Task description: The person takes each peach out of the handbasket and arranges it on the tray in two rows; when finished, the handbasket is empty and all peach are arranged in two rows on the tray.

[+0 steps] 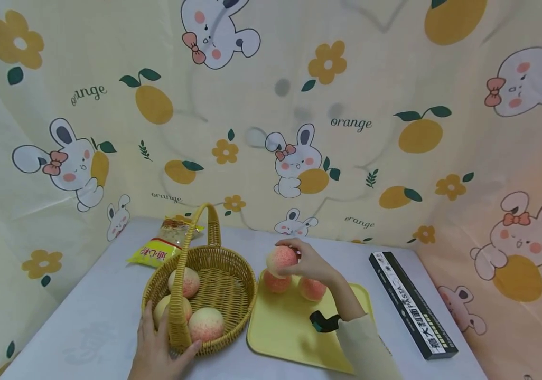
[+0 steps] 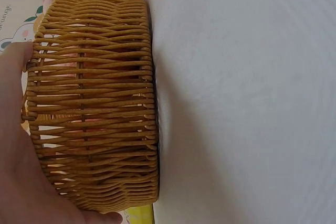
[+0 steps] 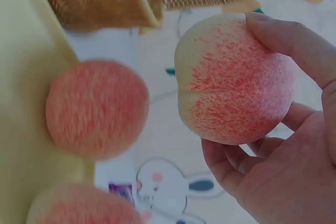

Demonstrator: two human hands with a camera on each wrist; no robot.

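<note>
My right hand holds a pink-and-cream peach between thumb and fingers, raised above the yellow tray. Two more peaches lie on that tray: one peach just below the held one, another peach to its right. On the left stands a wicker basket with a tall arched handle. Three peaches sit in its left and front part, among them a pale peach. My left hand grips the basket's near-left side, thumb and fingers spread along the rim.
Behind the basket lies a yellow-labelled food bag. A long black pasta box rests right of the tray. The white tabletop meets a printed cloth backdrop at the back and sides.
</note>
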